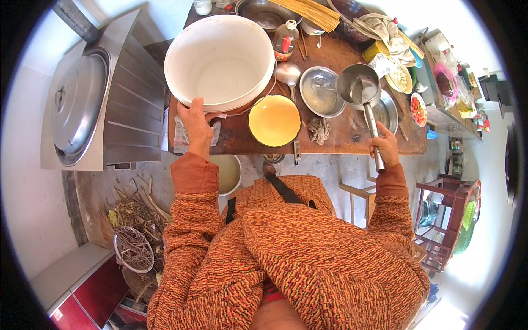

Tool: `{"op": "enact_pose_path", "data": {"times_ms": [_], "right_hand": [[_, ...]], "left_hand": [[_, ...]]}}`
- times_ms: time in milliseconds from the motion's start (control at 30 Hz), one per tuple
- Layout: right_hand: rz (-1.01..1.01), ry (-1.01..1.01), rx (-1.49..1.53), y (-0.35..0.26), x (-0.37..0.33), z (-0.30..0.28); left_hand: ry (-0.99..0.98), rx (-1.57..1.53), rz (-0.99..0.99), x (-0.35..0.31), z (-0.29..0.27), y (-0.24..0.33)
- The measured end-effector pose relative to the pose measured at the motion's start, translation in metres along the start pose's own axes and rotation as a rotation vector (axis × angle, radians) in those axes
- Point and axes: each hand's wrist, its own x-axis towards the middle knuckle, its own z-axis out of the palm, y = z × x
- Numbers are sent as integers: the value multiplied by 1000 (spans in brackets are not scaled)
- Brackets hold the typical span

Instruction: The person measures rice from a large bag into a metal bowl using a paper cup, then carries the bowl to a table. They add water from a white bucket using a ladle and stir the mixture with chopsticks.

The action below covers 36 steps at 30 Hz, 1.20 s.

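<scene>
My left hand [196, 127] grips the near edge of a large white bucket [219, 60] that tilts toward me, its pale inside in view. Some of the fingers are hidden behind the bucket. In my right hand [386, 146] is the handle of a deep metal dipper [356, 82], its bowl held over the table beside a metal basin [321, 91]. Between my hands, near the table's front edge, sits a yellow bowl [274, 121] with a dark rim. A metal ladle [289, 73] lies behind it, and a crumpled cloth [319, 131] rests to its right.
The brown wooden table [352, 135] also carries a bottle [285, 39], a bundle of dry noodles [311, 12] and a plate of red pieces [418, 110]. At left stands a stove with a lidded pot [80, 104]. Firewood [135, 220] and a pail [228, 175] are on the floor.
</scene>
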Motion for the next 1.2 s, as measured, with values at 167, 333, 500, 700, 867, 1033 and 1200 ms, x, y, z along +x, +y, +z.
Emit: {"op": "enact_pose_path", "data": {"times_ms": [167,333,500,700,867,1033,1200], "right_hand": [[-3,-13,-4,-2,-1,2],[-4,-12,-6,-7,-4,6],[-26,-44,-41,-7,-2,5],[-48,18,-86,-9,-3,10],[-69,25,-137,-6,-1,11],[-74,24,-106,-7,0,12],[-37,-1,-24,-6,11,3]], "left_hand": [[8,-13,0,-1,0,-1],[22,-6,-5,0,0,0],[0,-4,0,-1,1,0],[18,13,2,-1,0,-1],[-21,-1,12,0,-1,-2],[-19,13,0,-5,3,3],[13,5,-5,-5,5,4]]}}
